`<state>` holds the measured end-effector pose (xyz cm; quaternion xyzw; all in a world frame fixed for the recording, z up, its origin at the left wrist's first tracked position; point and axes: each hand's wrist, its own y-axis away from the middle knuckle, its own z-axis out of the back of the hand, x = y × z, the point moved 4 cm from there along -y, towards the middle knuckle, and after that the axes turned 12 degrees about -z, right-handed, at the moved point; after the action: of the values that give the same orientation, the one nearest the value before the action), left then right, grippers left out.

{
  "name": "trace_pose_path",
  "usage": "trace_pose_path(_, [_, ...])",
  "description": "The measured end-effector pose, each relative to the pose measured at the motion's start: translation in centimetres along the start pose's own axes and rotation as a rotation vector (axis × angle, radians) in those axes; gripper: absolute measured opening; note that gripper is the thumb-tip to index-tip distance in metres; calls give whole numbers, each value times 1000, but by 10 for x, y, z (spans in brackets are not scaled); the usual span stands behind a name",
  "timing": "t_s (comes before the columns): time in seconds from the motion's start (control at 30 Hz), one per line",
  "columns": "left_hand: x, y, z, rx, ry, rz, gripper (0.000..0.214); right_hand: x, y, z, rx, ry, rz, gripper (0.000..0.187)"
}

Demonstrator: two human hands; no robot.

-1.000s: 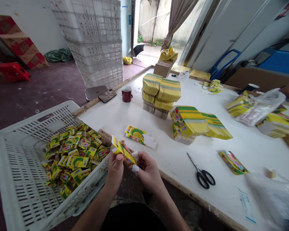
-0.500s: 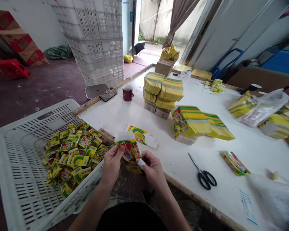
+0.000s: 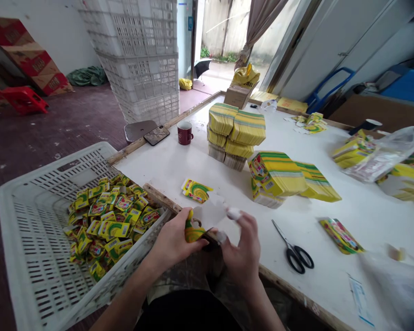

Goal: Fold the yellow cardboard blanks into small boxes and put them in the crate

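Left hand (image 3: 174, 239): fingers curled shut around a small yellow-green carton (image 3: 194, 231), held over the near table edge. Right hand (image 3: 243, 250): fingers loosely bent, taped fingertips (image 3: 233, 213) against the carton's white flap; a true pinch cannot be told

Table (image 3: 165, 165): white top, wooden rim. Just beyond the fingers lies one flat carton (image 3: 196, 190). Right of the right fingers, black scissors (image 3: 293, 250), then a loose packet (image 3: 341, 235) further right. Well beyond the fingers, stacks of flat cartons (image 3: 236, 133), with a second, slumped stack (image 3: 279, 177) nearer and to the right. Red mug (image 3: 185, 133) and phone (image 3: 155, 135) sit far beyond the left fingers, near the table's far-left edge

Left of the left fingers, touching the table edge: a white slatted crate (image 3: 31, 257) holding a heap of folded cartons (image 3: 110, 220)

Room: dark worn floor, tall stack of empty crates (image 3: 138, 55) beyond the mug, red stool (image 3: 24, 99) and red cardboard boxes (image 3: 31, 59) far left, open doorway with a tied curtain (image 3: 258, 23) at the back
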<state>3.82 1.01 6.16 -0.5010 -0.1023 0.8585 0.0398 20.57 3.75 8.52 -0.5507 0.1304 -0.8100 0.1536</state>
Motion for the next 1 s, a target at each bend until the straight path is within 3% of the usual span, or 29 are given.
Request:
trace_pose_path(0.07, [6, 4, -5, -93, -5, -41, 65, -20, 0, 1, -27, -191, -255, 48])
trace_pose_path(0.13, [7, 8, -7, -120, -13, -104, 67, -37, -1, -6, 70, -342, -468, 44])
trace_pose_path(0.27, [1, 10, -5, -155, -94, -220, 68, -47, -6, -9, 42, -462, -626, 45])
trace_pose_path(0.33, [-4, 11, -6, -169, -100, -247, 68, -43, -4, -16, 143, -590, -675, 38])
trace_pose_path(0.43, [-8, 14, -13, -197, 2, -238, 69, -37, 9, -37, 407, -891, -884, 30])
trace_pose_path(0.53, [-7, 16, -18, -239, 75, -188, 72, -37, 24, -57, 496, -1071, -1040, 32])
trace_pose_path(0.63, [-7, 14, -18, -253, 3, -179, 74, -43, 30, -64, 479, -1060, -1028, 38])
trace_pose_path(0.77, [-9, 8, -12, -262, -184, -294, 63, -47, 19, -45, 331, -913, -858, 45])
trace_pose_path(0.9, [-14, 4, -14, -174, -479, -436, 54, -40, 5, -26, 332, -539, -668, 33])
trace_pose_path(1.0, [-15, 3, -16, -140, -606, -482, 53, -35, 3, -27, 362, -558, -663, 25])
